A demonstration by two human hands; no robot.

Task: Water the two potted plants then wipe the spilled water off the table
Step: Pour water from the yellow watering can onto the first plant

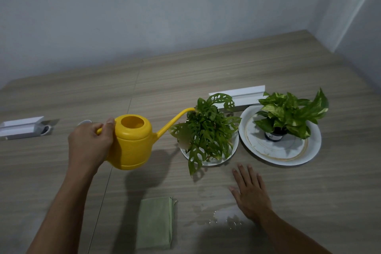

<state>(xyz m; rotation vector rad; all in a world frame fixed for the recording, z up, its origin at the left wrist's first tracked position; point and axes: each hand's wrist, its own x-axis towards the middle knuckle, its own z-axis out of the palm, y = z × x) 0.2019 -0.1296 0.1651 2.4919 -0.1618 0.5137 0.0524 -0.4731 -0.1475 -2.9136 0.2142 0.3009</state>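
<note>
Your left fingers (pixel 107 128) are wrapped on the handle of the yellow watering can (pixel 132 142), spout over the holey-leaf plant (pixel 206 130). Right hand (pixel 250 192) lies flat and open by the puddle (pixel 224 215). Tip slowly, aiming at soil, not leaves.

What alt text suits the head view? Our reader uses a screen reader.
A left hand holds a yellow watering can, spout at the nearer plant; the right hand lies flat by a puddle and green cloth.

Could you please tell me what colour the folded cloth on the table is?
The cloth is pale green, seen in the head view.
</note>
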